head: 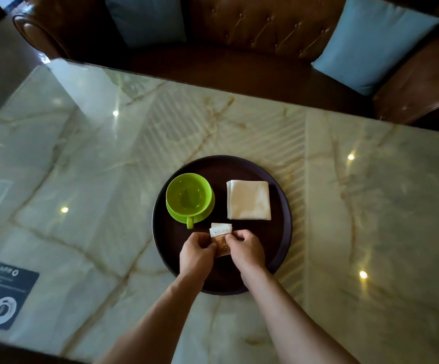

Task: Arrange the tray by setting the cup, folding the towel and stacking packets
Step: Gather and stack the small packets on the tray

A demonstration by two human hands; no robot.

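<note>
A: Both hands pinch the packets (220,239) from either side, left hand (196,252) and right hand (244,248) each in a narrow grip on an edge

B: Where do they sit?

A: Near edge of the tray (282,240), just below the cup (189,197), with the folded towel (248,200) up to the right

B: How to stack them well?

A: I'd square the edges between the fingertips, press flat, then let go gently

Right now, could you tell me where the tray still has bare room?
Bare tray: the far arc beyond cup and towel, and the near-right below the towel. Crowded: near centre, where left hand and right hand hold the packets.
</note>
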